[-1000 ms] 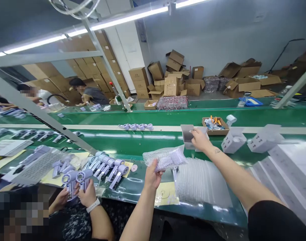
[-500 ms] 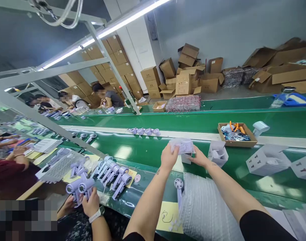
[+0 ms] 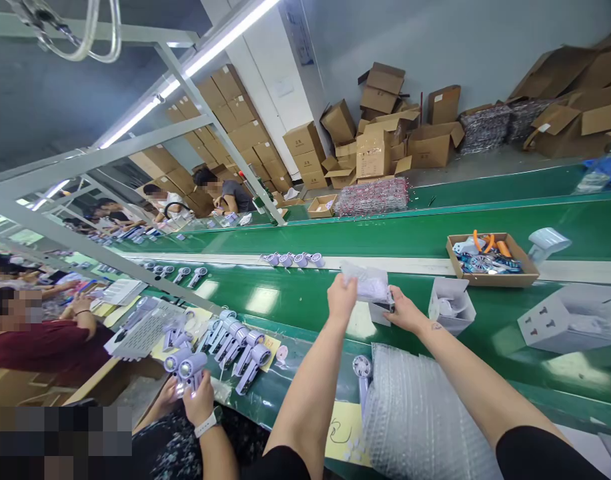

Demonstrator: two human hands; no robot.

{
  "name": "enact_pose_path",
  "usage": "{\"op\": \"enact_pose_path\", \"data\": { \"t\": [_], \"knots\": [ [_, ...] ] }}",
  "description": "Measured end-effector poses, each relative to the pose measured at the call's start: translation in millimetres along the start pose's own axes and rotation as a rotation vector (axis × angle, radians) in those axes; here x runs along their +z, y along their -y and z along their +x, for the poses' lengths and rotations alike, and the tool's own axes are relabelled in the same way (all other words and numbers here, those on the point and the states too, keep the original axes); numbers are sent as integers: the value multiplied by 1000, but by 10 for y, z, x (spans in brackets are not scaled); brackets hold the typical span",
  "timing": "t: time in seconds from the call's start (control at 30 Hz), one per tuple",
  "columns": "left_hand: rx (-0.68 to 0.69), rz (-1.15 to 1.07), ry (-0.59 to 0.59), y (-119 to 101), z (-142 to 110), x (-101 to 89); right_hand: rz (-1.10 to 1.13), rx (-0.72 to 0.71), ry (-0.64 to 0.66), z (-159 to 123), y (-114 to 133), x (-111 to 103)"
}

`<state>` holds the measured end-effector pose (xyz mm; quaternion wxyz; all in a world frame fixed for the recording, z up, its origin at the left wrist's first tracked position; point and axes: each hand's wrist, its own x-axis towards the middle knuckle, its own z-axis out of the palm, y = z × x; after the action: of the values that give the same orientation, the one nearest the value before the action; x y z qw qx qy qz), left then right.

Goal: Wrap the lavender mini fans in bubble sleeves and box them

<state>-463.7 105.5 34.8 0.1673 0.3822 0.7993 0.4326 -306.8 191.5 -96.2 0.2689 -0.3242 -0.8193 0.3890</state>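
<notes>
A clear bubble-wrap bag (image 3: 371, 287) with a pale purple handheld fan inside is held up over the green belt. My left hand (image 3: 341, 297) is closed on its left end. My right hand (image 3: 405, 311) closes at its right end, fingertips partly hidden. Just below the bag shows a small white box (image 3: 380, 316), close to my right fingers; whether they touch it is unclear. Nearer to me lie a stack of bubble-wrap bags (image 3: 420, 413) and a lone purple fan (image 3: 362, 373).
Open white boxes (image 3: 450, 313) stand on the belt (image 3: 285, 293) at right. Behind them is a carton of parts (image 3: 493, 273) beside a pale fan (image 3: 548, 241). Several purple fans (image 3: 240, 343) lie at left, near a co-worker's hands (image 3: 198, 400) holding two fans.
My view has swung slightly, shifting the scene. Both hands stay at the bubble-wrap bag, which now sits more level, tipped a little down to the right.
</notes>
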Motion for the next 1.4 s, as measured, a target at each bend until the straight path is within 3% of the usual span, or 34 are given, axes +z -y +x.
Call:
{"op": "enact_pose_path", "data": {
  "t": [0.07,0.13,0.23,0.33,0.43,0.6,0.7,0.77,0.83,0.9,0.97,1.03,1.13,1.27,1.3,1.4],
  "knots": [
    [170,340,64,-117,-73,206,-2,2,1,-6,-3,6],
    [237,575,203,-231,-144,395,3,-15,10,-6,-3,19],
    [240,673,318,-361,-206,538,23,-30,-1,-12,-5,31],
    [376,635,290,-376,-227,531,39,-10,-27,-44,-39,21],
    [483,659,305,-228,-236,522,36,7,-30,-88,-75,9],
    [389,798,376,139,-284,565,6,31,-41,-123,-26,-8],
    [487,730,322,245,-343,478,-5,34,-38,-112,39,-58],
    [488,619,211,327,-398,346,-1,34,-27,-81,72,-103],
    [365,449,72,507,-501,183,3,36,-8,-28,87,-133],
    [69,292,25,807,-705,35,3,42,20,38,83,-132],
    [-263,220,119,1167,-1026,-50,5,42,52,96,77,-99],
    [-433,219,243,1486,-1405,-49,9,33,76,118,97,-57],
    [-506,227,334,1753,-1844,79,12,18,19,21,214,-10],
    [-552,227,322,1780,-1920,291,109,108,-245,-473,473,56],
    [-590,169,306,1768,-1876,328,160,157,-244,-662,535,81],
    [-691,-66,273,1762,-1725,368,317,318,-80,-1306,688,149]
  ]
}}
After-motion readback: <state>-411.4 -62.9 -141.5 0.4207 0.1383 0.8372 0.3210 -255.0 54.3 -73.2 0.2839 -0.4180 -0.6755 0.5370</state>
